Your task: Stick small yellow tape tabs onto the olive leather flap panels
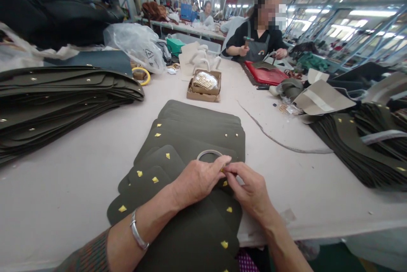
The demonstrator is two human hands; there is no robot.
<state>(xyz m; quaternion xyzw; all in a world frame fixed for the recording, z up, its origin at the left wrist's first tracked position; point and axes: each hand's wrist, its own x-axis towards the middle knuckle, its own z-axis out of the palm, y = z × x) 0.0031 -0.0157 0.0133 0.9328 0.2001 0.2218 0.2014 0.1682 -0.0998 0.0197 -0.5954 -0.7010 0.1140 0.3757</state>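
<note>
My left hand [197, 178] and my right hand [249, 189] meet fingertip to fingertip over a stack of dark olive leather panels [190, 140] on the white table [63, 178]. Both pinch a small gold fitting [223, 171] on the top panel. A grey ring [210, 154] lies just beyond my fingers. Yellow tabs [140, 173] dot the nearer panels. A silver bracelet [138, 231] sits on my left wrist.
A tall pile of olive panels [63, 98] lies at left, another pile [359, 149] at right. A cardboard box of gold hardware [205, 85] stands mid-table. Across the table a person [259, 38] holds a hammer over a red piece [267, 74]. A plastic bag [136, 45] sits behind.
</note>
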